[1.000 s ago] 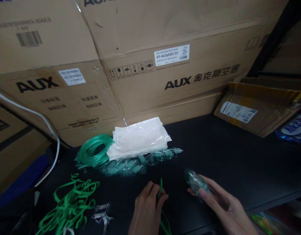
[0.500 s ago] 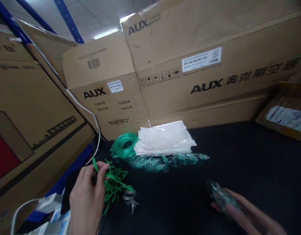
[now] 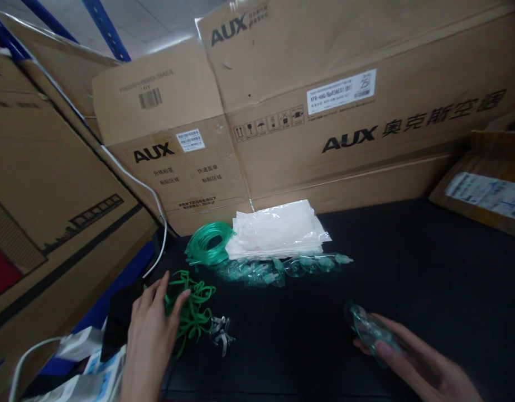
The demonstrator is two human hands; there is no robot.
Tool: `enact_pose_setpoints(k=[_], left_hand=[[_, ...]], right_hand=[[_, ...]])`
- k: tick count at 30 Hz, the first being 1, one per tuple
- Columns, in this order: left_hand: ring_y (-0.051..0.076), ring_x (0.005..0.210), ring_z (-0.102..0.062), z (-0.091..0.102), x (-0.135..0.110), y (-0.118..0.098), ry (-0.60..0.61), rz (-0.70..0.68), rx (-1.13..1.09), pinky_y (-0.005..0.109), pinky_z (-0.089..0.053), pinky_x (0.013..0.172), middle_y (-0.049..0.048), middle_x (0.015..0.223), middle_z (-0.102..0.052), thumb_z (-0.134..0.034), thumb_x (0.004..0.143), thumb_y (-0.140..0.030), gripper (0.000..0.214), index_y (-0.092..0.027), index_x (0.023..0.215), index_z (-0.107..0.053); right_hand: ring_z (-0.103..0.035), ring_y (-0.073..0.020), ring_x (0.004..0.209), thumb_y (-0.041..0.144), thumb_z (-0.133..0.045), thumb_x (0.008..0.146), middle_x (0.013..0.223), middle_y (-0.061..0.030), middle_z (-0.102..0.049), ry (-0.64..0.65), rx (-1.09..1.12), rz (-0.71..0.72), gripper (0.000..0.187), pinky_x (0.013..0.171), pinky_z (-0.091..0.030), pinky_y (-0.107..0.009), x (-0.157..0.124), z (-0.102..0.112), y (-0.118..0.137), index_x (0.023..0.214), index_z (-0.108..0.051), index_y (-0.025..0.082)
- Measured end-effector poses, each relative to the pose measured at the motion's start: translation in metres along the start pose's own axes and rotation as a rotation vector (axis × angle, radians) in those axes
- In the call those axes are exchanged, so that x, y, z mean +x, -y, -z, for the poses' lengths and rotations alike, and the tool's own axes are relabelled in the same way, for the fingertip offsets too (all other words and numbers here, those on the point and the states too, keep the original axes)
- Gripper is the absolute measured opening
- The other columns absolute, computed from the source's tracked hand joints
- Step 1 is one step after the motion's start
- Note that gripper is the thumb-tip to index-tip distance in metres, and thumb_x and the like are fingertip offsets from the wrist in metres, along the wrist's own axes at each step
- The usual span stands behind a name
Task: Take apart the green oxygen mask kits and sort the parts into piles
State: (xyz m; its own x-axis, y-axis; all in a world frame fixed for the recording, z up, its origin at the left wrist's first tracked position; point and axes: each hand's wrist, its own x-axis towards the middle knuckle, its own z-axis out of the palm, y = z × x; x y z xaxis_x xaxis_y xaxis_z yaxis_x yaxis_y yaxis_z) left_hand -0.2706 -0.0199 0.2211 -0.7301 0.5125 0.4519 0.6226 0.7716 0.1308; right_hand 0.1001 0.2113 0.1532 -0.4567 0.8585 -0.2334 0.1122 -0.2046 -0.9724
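Note:
My left hand is over a tangled pile of green elastic straps, its thumb and fingers spread apart at the pile's left side. No strap is visibly gripped. Beside the pile lie several small metal strips. At the right, my right hand grips a clear, green-tinted oxygen mask between thumb and fingers, above the black table. A row of similar clear masks lies farther back, in front of a stack of white plastic bags. Coiled green tubing sits left of the bags.
Large cardboard boxes wall off the back of the black table. Another taped carton stands at the right. A white cable hangs at the left, near white plugs or adapters and a large carton.
My left hand has let go of the green strap it pinched, and its fingers have spread over the pile. My right hand still holds the mask. The view has shifted slightly.

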Motion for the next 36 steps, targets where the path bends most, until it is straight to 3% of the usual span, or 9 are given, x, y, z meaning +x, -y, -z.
enact_pose_setpoints(k=[2, 5, 11, 15, 20, 25, 29, 33, 36], left_hand=[[0.036, 0.119, -0.066, 0.002, -0.014, -0.005, 0.045, -0.151, -0.143, 0.050, -0.052, 0.107, 0.0134, 0.129, -0.072, -0.044, 0.098, -0.059, 0.059, -0.017, 0.131, -0.070], [0.025, 0.112, -0.074, -0.001, -0.041, -0.008, 0.247, -0.265, -0.291, 0.037, -0.058, 0.102, 0.0001, 0.120, -0.078, -0.048, 0.103, -0.048, 0.035, -0.032, 0.119, -0.075], [0.028, 0.118, -0.073, -0.027, -0.081, 0.001, 0.284, -0.444, -0.303, 0.039, -0.062, 0.099, 0.0011, 0.128, -0.077, -0.058, 0.098, -0.034, 0.028, -0.035, 0.118, -0.078], [0.027, 0.117, -0.074, -0.038, -0.082, -0.009, 0.288, -0.489, -0.333, 0.039, -0.064, 0.097, 0.0030, 0.128, -0.077, -0.058, 0.098, -0.031, 0.030, -0.033, 0.121, -0.076], [0.023, 0.110, -0.077, -0.041, -0.074, -0.025, 0.188, -0.413, -0.374, 0.036, -0.065, 0.095, 0.0032, 0.121, -0.078, -0.053, 0.103, -0.032, 0.031, -0.030, 0.126, -0.073], [0.027, 0.119, -0.073, -0.027, -0.064, -0.028, 0.249, -0.614, -0.342, 0.039, -0.062, 0.099, 0.0021, 0.129, -0.077, -0.059, 0.099, -0.031, 0.032, -0.036, 0.125, -0.076], [0.027, 0.114, -0.074, -0.013, -0.069, -0.082, 0.291, -0.383, -0.542, 0.039, -0.059, 0.102, 0.0022, 0.122, -0.079, -0.063, 0.099, -0.041, 0.027, -0.033, 0.119, -0.079], [0.024, 0.094, -0.078, -0.011, -0.085, -0.154, 0.710, -0.185, -0.950, 0.030, -0.060, 0.087, 0.0043, 0.099, -0.083, -0.059, 0.101, -0.046, 0.032, -0.027, 0.098, -0.084], [0.023, 0.091, -0.076, -0.018, -0.091, -0.177, 0.893, -0.038, -1.153, 0.028, -0.058, 0.084, 0.0053, 0.092, -0.082, -0.058, 0.100, -0.056, 0.043, -0.022, 0.101, -0.084]], right_hand=[[-0.080, -0.0324, 0.103, 0.067, -0.084, 0.069, 0.086, -0.0034, -0.086, 0.003, 0.001, -0.015, 0.045, 0.093, -0.061, -0.033, -0.001, 0.000, 0.002, 0.104, -0.086, 0.039], [-0.079, -0.0323, 0.107, 0.066, -0.084, 0.072, 0.087, -0.0033, -0.087, 0.018, -0.023, -0.005, 0.044, 0.095, -0.060, -0.035, -0.002, 0.000, 0.005, 0.107, -0.085, 0.040], [-0.082, -0.0275, 0.098, 0.065, -0.078, 0.078, 0.108, -0.0059, -0.085, 0.071, -0.115, 0.086, 0.048, 0.094, -0.059, -0.028, -0.006, -0.007, 0.016, 0.113, -0.084, 0.032], [-0.080, -0.0307, 0.105, 0.064, -0.078, 0.078, 0.114, -0.0078, -0.084, 0.101, -0.107, 0.079, 0.051, 0.095, -0.060, -0.032, -0.008, -0.012, 0.018, 0.114, -0.084, 0.028], [-0.077, -0.0267, 0.112, 0.058, -0.076, 0.086, 0.122, -0.0056, -0.081, 0.203, -0.077, 0.043, 0.046, 0.102, -0.056, -0.029, -0.014, -0.016, 0.010, 0.122, -0.079, 0.030], [-0.077, -0.0252, 0.111, 0.045, -0.078, 0.085, 0.117, -0.0045, -0.082, 0.184, -0.141, 0.155, 0.037, 0.100, -0.058, -0.029, -0.024, -0.022, 0.011, 0.119, -0.080, 0.030], [-0.075, -0.0234, 0.114, 0.031, -0.076, 0.089, 0.122, -0.0045, -0.080, 0.188, -0.269, 0.288, 0.033, 0.100, -0.058, -0.029, -0.027, -0.030, 0.007, 0.122, -0.078, 0.030], [-0.071, -0.0235, 0.122, 0.020, -0.075, 0.090, 0.131, -0.0033, -0.076, 0.190, -0.325, 0.411, 0.042, 0.106, -0.055, -0.029, -0.026, -0.035, -0.002, 0.130, -0.074, 0.033], [-0.072, -0.0215, 0.122, 0.016, -0.076, 0.089, 0.134, -0.0007, -0.075, 0.183, -0.327, 0.489, 0.050, 0.106, -0.054, -0.026, -0.024, -0.033, -0.004, 0.135, -0.072, 0.038]])
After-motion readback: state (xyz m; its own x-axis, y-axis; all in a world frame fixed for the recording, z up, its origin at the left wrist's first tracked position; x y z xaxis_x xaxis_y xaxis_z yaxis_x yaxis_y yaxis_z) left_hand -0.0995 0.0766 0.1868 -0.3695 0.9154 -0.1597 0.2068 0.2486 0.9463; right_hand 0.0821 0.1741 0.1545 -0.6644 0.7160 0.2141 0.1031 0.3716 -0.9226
